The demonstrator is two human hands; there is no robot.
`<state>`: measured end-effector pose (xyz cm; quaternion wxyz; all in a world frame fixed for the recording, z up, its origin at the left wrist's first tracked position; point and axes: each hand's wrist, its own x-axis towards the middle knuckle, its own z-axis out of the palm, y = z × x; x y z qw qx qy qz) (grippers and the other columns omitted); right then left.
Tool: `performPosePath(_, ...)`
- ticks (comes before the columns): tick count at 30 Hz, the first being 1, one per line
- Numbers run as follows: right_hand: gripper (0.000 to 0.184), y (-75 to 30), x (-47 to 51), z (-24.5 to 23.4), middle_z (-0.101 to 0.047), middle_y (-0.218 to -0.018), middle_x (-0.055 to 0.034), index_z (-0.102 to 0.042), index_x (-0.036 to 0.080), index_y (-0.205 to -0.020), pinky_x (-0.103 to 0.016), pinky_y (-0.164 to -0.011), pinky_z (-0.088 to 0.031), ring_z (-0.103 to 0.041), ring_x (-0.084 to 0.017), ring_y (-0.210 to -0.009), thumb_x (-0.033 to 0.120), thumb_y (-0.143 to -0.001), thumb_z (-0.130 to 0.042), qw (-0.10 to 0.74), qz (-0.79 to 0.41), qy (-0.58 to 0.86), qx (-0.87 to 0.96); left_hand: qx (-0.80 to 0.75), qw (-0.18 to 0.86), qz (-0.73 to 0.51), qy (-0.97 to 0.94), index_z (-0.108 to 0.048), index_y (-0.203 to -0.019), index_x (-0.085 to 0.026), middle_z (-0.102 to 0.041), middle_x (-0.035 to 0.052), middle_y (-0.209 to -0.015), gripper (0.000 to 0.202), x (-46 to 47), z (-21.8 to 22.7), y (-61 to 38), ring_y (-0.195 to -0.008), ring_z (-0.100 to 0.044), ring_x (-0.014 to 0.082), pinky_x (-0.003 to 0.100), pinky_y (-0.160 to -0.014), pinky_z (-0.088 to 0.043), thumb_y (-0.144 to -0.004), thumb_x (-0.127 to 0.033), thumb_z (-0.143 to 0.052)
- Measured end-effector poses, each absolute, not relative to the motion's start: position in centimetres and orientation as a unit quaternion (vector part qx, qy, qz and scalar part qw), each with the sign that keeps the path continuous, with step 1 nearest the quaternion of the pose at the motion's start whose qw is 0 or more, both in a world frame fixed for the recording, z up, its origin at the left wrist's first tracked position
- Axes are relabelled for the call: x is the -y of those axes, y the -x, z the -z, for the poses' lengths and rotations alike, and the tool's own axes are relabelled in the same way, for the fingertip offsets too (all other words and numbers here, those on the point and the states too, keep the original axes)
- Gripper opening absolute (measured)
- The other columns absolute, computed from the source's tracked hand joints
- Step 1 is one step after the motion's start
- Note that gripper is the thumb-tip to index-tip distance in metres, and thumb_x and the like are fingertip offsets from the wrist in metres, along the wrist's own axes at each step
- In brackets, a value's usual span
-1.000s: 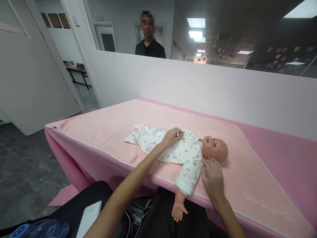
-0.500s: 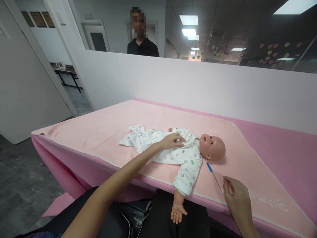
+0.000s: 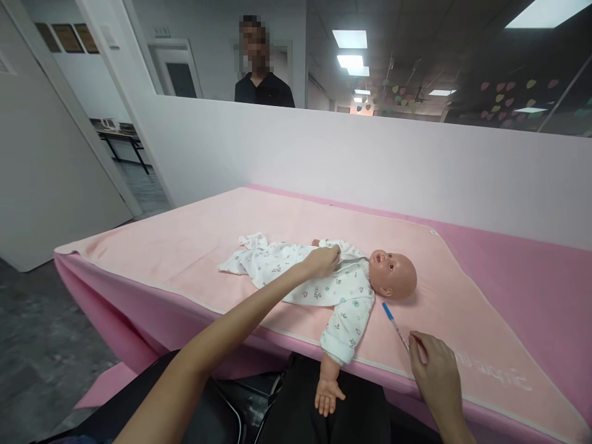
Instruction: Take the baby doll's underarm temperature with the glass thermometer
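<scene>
A baby doll (image 3: 393, 275) lies on its back, its head to the right and its mouth open. It wears a white printed romper (image 3: 296, 290). My left hand (image 3: 324, 261) is over the doll's chest, fingers closed on the romper's front. One doll arm (image 3: 329, 385) hangs over the table's near edge. Beside the head lies a thin thermometer-like stick with a blue end (image 3: 387, 311). My right hand (image 3: 437, 373) rests by the stick's lower end with loosely bent fingers and a gap between thumb and index; it covers the stick's tip.
A pale pink blanket (image 3: 176, 246) covers the table over a darker pink cloth (image 3: 531, 265). Behind it stands a low white wall (image 3: 351, 160) with glass above. A person in a dark shirt (image 3: 264, 89) is beyond the glass. A door (image 3: 41, 160) is at left.
My left hand's fingers have closed onto the romper's chest. My right hand has shifted slightly left over the stick's lower end. The doll lies as before.
</scene>
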<state>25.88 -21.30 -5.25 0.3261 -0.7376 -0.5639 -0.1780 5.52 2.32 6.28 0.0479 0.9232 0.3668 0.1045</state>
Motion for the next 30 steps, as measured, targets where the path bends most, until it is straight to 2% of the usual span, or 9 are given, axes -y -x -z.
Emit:
performPosePath(2, 0.029, -25.8, 21.3, 5.2, -0.065, -0.075, -0.0087, -0.06, 0.016, -0.078, -0.032, -0.069, -0.04, -0.057, -0.02, -0.071, 0.035, -0.085, -0.039, 0.323, 0.186, 0.735, 0.566, -0.401, 0.109, -0.116, -0.902, -0.05, -0.092, -0.016, -0.064, 0.0083, -0.085, 0.026, -3.4, -6.7, -5.7, -0.077, -0.059, 0.0191, 0.028, -0.066, -0.04, -0.086, -0.02, -0.025)
performPosePath(5, 0.028, -25.7, 21.3, 5.3, -0.064, -0.075, -0.0082, -0.06, 0.016, -0.078, -0.031, -0.069, -0.04, -0.056, -0.02, -0.072, 0.035, -0.086, -0.04, 0.315, 0.191, 0.733, 0.572, -0.404, 0.145, -0.122, -0.895, -0.052, -0.094, -0.016, -0.062, 0.0079, -0.101, 0.028, -5.2, -7.3, -6.0, -0.09, -0.058, 0.0168, 0.026, -0.073, -0.041, -0.085, -0.02, -0.025)
performPosePath(10, 0.027, -25.6, 21.4, 5.3, -0.063, -0.078, -0.0078, -0.06, 0.017, -0.08, -0.031, -0.07, -0.038, -0.055, -0.019, -0.074, 0.036, -0.085, -0.041, 0.297, 0.203, 0.728, 0.584, -0.337, 0.164, -0.082, -0.924, -0.058, -0.091, -0.017, -0.064, 0.0058, -0.1, 0.031, -7.7, -8.7, -6.2, -0.086, -0.059, 0.0157, 0.021, -0.068, -0.04, -0.081, -0.041, -0.041)
performPosePath(12, 0.027, -25.6, 21.3, 5.3, -0.062, -0.078, -0.0075, -0.06, 0.018, -0.081, -0.032, -0.069, -0.037, -0.054, -0.02, -0.074, 0.038, -0.084, -0.043, 0.282, 0.209, 0.726, 0.591, -0.319, 0.119, -0.062, -0.938, -0.061, -0.087, -0.018, -0.065, 0.0067, -0.095, 0.034, -8.5, -9.4, -6.3, -0.082, -0.059, 0.017, 0.021, -0.063, -0.039, -0.078, -0.046, -0.046)
performPosePath(15, 0.026, -25.6, 21.2, 5.3, -0.061, -0.075, -0.0063, -0.06, 0.019, -0.079, -0.031, -0.066, -0.036, -0.052, -0.019, -0.071, 0.035, -0.085, -0.041, 0.266, 0.212, 0.727, 0.596, -0.322, -0.001, -0.068, -0.944, -0.062, -0.081, -0.019, -0.066, 0.0064, -0.085, 0.031, -9.2, -10.2, -6.8, -0.076, -0.059, 0.0174, 0.023, -0.058, -0.034, -0.08, -0.045, -0.045)
performPosePath(20, 0.024, -25.0, 21.6, 5.4, -0.059, -0.073, -0.0063, -0.059, 0.019, -0.079, -0.031, -0.063, -0.035, -0.052, -0.019, -0.068, 0.031, -0.086, -0.039, 0.246, 0.211, 0.741, 0.588, -0.316, -0.156, -0.148, -0.924, -0.059, -0.086, -0.019, -0.065, 0.0076, -0.076, 0.033, -9.1, -10.6, -7.9, -0.07, -0.059, 0.018, 0.025, -0.058, -0.03, -0.088, -0.042, -0.035)
performPosePath(26, 0.027, -24.5, 22.6, 5.5, -0.058, -0.076, -0.0074, -0.057, 0.018, -0.084, -0.032, -0.064, -0.037, -0.052, -0.02, -0.071, 0.029, -0.087, -0.032, 0.24, 0.187, 0.754, 0.582, -0.269, -0.207, -0.182, -0.923, -0.056, -0.087, -0.017, -0.061, 0.009, -0.069, 0.036, -9.0, -10.1, -8.7, -0.065, -0.057, 0.017, 0.025, -0.055, -0.026, -0.092, -0.037, -0.027)
performPosePath(30, 0.032, -24.8, 23.0, 3.3, -0.06, -0.077, -0.0081, -0.057, 0.018, -0.084, -0.033, -0.066, -0.038, -0.054, -0.021, -0.074, 0.031, -0.088, -0.028, 0.262, 0.19, 0.756, 0.569, -0.277, -0.208, -0.198, -0.917, -0.056, -0.085, -0.018, -0.059, 0.009, -0.07, 0.039, -9.5, -9.9, -8.8, -0.066, -0.056, 0.0179, 0.026, -0.052, -0.023, -0.093, -0.037, -0.023)
